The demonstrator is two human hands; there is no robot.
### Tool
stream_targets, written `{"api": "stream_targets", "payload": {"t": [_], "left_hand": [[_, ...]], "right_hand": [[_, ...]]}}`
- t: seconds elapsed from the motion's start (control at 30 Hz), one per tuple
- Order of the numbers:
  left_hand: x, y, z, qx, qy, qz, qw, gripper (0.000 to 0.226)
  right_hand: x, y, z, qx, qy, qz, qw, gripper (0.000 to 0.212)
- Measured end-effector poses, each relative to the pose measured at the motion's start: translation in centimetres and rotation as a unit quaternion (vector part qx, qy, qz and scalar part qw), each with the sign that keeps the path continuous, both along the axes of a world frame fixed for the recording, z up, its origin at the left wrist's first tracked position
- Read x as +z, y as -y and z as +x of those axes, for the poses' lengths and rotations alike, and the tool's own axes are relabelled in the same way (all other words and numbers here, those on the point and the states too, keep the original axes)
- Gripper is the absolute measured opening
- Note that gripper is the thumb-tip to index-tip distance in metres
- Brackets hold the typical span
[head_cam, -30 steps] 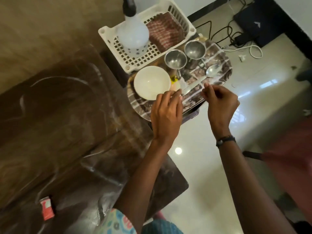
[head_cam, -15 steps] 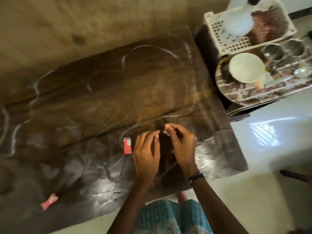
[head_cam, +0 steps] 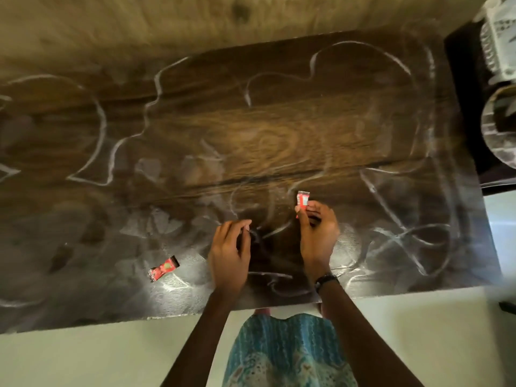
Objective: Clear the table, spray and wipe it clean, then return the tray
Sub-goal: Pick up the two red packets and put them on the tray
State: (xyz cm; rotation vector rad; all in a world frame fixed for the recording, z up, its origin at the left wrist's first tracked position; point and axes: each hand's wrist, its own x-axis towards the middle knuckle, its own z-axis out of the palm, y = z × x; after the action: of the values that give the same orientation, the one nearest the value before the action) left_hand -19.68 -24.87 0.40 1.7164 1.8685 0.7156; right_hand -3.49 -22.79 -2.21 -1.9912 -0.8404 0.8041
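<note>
A dark wooden table (head_cam: 251, 129) with white streaks fills the view. My right hand (head_cam: 317, 233) pinches a small red wrapper (head_cam: 302, 199) just above the table's near middle. My left hand (head_cam: 230, 252) hovers beside it with fingers loosely curled and nothing visible in it. A second red wrapper (head_cam: 164, 268) lies flat on the table to the left of my left hand. The patterned round tray (head_cam: 492, 127) shows only partly at the right edge, on a dark stand beside the table.
A white plastic basket (head_cam: 495, 32) sits at the top right corner, blurred. Pale floor (head_cam: 83, 358) runs along the table's near edge. A tan wall borders the table's far side.
The view swung from the tray on the right to the table. My right hand picked the red wrapper up off the table; the other wrapper still lies to the left.
</note>
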Motion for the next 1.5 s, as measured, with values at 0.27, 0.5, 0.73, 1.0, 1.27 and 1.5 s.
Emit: {"api": "stream_targets", "payload": {"t": [0.27, 0.5, 0.73, 1.0, 1.27, 1.5], "left_hand": [[-0.6, 1.3, -4.7, 0.011, -0.003, 0.002, 1.0, 0.027], [-1.4, 4.8, -10.8, 0.08, -0.05, -0.003, 0.996, 0.027], [-2.8, 7.0, -15.7, 0.095, -0.092, -0.063, 0.989, 0.035], [-2.2, 6.3, -14.3, 0.136, -0.066, -0.108, 0.983, 0.044], [0.1, 1.1, -4.7, 0.167, 0.122, -0.082, 0.975, 0.016], [2.8, -4.3, 9.1, 0.137, 0.287, -0.102, 0.943, 0.012]], "right_hand": [[-1.4, -1.1, -1.1, -0.035, 0.049, -0.024, 0.998, 0.033], [-0.1, -1.0, -2.4, 0.04, 0.084, -0.069, 0.993, 0.021], [2.2, 0.4, -7.1, 0.147, -0.06, -0.093, 0.983, 0.02], [2.1, 1.4, -9.0, 0.221, -0.093, -0.103, 0.965, 0.017], [2.9, 1.6, -5.6, 0.158, -0.172, -0.07, 0.97, 0.025], [5.5, 0.4, 3.4, 0.028, -0.167, 0.012, 0.985, 0.026]]}}
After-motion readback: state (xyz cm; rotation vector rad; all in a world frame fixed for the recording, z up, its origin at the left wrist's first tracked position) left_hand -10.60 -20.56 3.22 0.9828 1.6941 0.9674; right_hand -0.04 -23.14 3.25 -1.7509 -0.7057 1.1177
